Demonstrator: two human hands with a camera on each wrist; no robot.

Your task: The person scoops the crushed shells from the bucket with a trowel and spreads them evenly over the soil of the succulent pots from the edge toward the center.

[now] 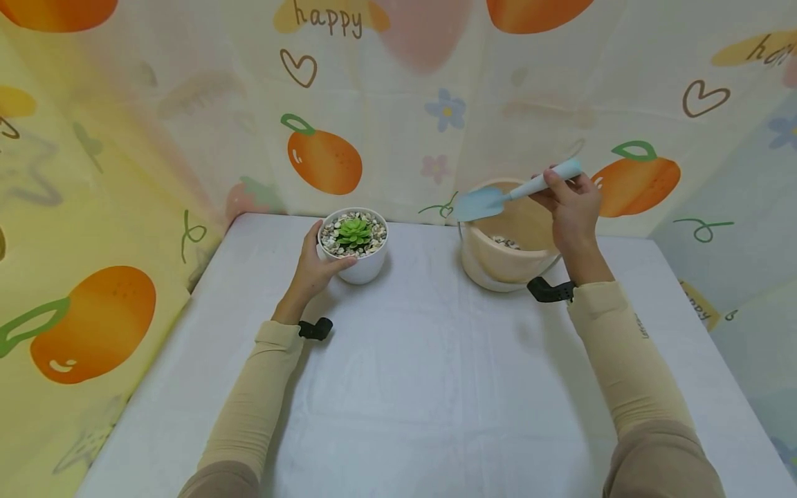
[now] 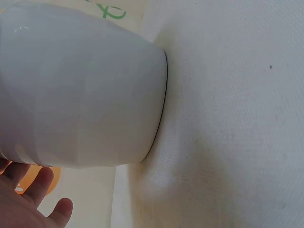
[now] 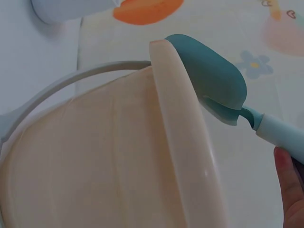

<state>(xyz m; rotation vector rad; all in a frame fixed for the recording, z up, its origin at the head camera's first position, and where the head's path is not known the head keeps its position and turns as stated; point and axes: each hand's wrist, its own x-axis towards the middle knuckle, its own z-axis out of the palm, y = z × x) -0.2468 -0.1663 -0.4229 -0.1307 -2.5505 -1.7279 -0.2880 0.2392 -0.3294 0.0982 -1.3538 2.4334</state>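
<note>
A white pot (image 1: 363, 268) holds a green succulent (image 1: 354, 233) set in pale pebbles (image 1: 376, 236). My left hand (image 1: 316, 265) grips the pot at its left side, thumb across the front near the rim. In the left wrist view the pot's smooth wall (image 2: 85, 90) stands beside the fingers (image 2: 40, 186). My right hand (image 1: 574, 207) holds a light blue trowel (image 1: 479, 204) by its handle, above a peach-coloured bucket (image 1: 501, 266). The trowel's blade (image 3: 211, 71) is by the bucket's rim in the right wrist view. Some pebbles (image 1: 506, 242) lie inside the bucket.
A white cloth (image 1: 398, 387) covers the table. Patterned curtains (image 1: 386, 97) with oranges and hearts hang behind it and on both sides. The bucket has a grey carrying handle (image 3: 90, 71), hanging down along its side.
</note>
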